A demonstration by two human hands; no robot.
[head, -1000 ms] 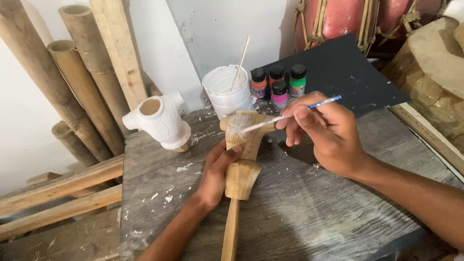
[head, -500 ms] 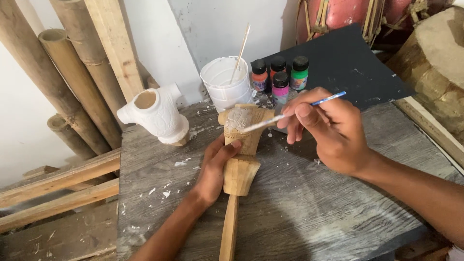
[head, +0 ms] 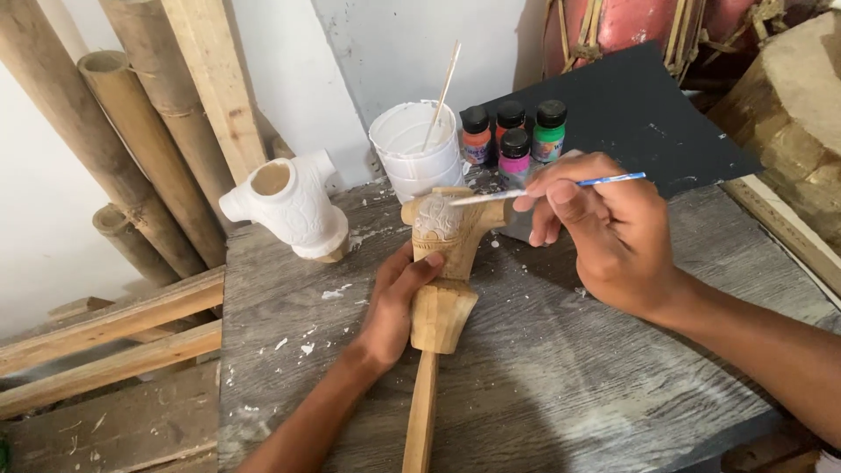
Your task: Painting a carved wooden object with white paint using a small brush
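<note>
A carved wooden piece [head: 442, 263] with a long handle lies on the grey wooden table [head: 561, 385]. My left hand [head: 394, 302] grips its middle from the left side. My right hand [head: 604, 232] holds a thin blue-handled paintbrush [head: 547, 188], and the bristle end touches the carved top of the piece, which is partly coated white. A white tub of paint [head: 416, 158] with a stick in it stands just behind the carving.
A white-painted carved piece [head: 289, 210] stands at the table's back left. Several small paint bottles [head: 512, 136] sit behind the tub beside a black board [head: 648, 114]. Bamboo poles [head: 105, 131] and planks lean at left; a log [head: 793, 114] is at right.
The view has shifted slightly. Both hands keep their hold, and the brush tip stays on the carved top with only small movement.
</note>
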